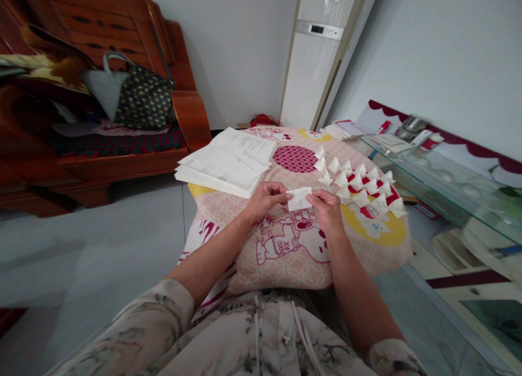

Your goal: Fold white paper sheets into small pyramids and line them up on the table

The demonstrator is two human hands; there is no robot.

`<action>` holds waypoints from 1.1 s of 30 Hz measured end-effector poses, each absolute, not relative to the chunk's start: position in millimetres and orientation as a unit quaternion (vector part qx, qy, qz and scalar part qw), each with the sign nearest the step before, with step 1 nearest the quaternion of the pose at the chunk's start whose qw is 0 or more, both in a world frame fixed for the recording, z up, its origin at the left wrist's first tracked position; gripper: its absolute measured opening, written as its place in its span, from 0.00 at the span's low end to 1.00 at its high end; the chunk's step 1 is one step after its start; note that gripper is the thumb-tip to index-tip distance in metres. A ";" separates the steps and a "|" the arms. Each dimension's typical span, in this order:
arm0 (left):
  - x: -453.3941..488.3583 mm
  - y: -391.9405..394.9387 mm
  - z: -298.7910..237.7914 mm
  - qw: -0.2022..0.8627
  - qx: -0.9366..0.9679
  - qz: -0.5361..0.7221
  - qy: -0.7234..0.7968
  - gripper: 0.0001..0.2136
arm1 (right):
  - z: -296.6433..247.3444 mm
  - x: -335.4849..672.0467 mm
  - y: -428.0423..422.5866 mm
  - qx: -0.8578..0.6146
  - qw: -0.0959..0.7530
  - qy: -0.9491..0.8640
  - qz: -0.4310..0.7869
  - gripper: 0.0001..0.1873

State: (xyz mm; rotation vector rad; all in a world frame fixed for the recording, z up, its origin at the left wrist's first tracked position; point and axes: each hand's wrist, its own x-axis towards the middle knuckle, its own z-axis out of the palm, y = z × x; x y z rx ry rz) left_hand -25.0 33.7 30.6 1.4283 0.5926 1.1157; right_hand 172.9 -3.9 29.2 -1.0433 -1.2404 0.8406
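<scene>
A small folded piece of white paper (299, 199) is held above the table, pinched at both ends. My left hand (267, 199) is closed on its left edge, thumb and fingers together. On its right edge, my right hand (327, 206) has a similar pinch. Several white folded paper pieces (360, 199) with pointed tops stand in rows to the right of my right hand. Beyond my left hand lies a thick stack of printed sheets (232, 158), slightly fanned out.
A patterned pink cloth (285, 272) covers the table. Along the right runs a glass shelf (444, 185) with items on it. A wooden bench (150, 142) with bags (142, 96) stands at the left, and a tall white cabinet unit (318, 55) behind the table.
</scene>
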 end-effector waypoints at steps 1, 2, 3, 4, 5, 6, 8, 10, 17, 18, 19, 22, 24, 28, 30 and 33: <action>-25.1 33.7 30.4 0.576 0.611 0.480 0.255 0.16 | 28.9 173.0 -3.7 -0.452 0.612 -0.537 0.365 0.09; -25.1 33.8 30.1 0.574 0.611 0.482 0.256 0.16 | 28.6 173.0 -3.5 -0.452 0.612 -0.535 0.367 0.09; -25.1 33.9 29.8 0.573 0.611 0.482 0.256 0.16 | 28.2 173.1 -3.3 -0.452 0.612 -0.534 0.369 0.09; -25.0 33.9 29.6 0.573 0.612 0.482 0.256 0.16 | 27.7 173.2 -3.1 -0.451 0.612 -0.532 0.372 0.09; -24.8 33.9 29.4 0.572 0.613 0.481 0.255 0.16 | 27.3 173.3 -2.8 -0.451 0.612 -0.530 0.376 0.09; -24.6 33.8 29.5 0.572 0.614 0.480 0.253 0.16 | 26.9 173.4 -2.5 -0.450 0.612 -0.529 0.378 0.09; -24.3 33.3 30.3 0.579 0.612 0.481 0.243 0.16 | 26.6 173.8 -2.2 -0.447 0.614 -0.526 0.382 0.09; -24.2 32.6 32.1 0.590 0.600 0.490 0.228 0.17 | 27.1 174.3 -2.3 -0.448 0.614 -0.524 0.384 0.09; -26.4 34.5 33.3 0.566 0.626 0.484 0.229 0.18 | 30.0 176.3 -4.9 -0.486 0.587 -0.550 0.342 0.11; -26.5 35.5 32.0 0.560 0.635 0.479 0.231 0.18 | 30.3 176.4 -5.3 -0.488 0.581 -0.558 0.336 0.11; -26.7 36.5 30.5 0.554 0.642 0.475 0.234 0.17 | 30.7 176.4 -5.7 -0.489 0.575 -0.566 0.331 0.11; -26.9 39.3 25.3 0.530 0.662 0.469 0.247 0.15 | 32.8 176.0 -7.0 -0.493 0.562 -0.586 0.313 0.11; -27.1 40.7 22.5 0.517 0.673 0.464 0.255 0.14 | 34.3 175.7 -7.6 -0.494 0.557 -0.596 0.302 0.11; -28.3 41.6 21.4 0.505 0.689 0.444 0.270 0.13 | 34.0 176.4 -6.9 -0.496 0.543 -0.613 0.288 0.12; -29.3 41.6 22.8 0.506 0.694 0.431 0.276 0.13 | 32.3 177.2 -6.2 -0.496 0.534 -0.622 0.285 0.12; -30.4 42.0 24.8 0.527 0.691 0.413 0.273 0.14 | 30.2 178.0 -5.4 -0.497 0.523 -0.634 0.279 0.12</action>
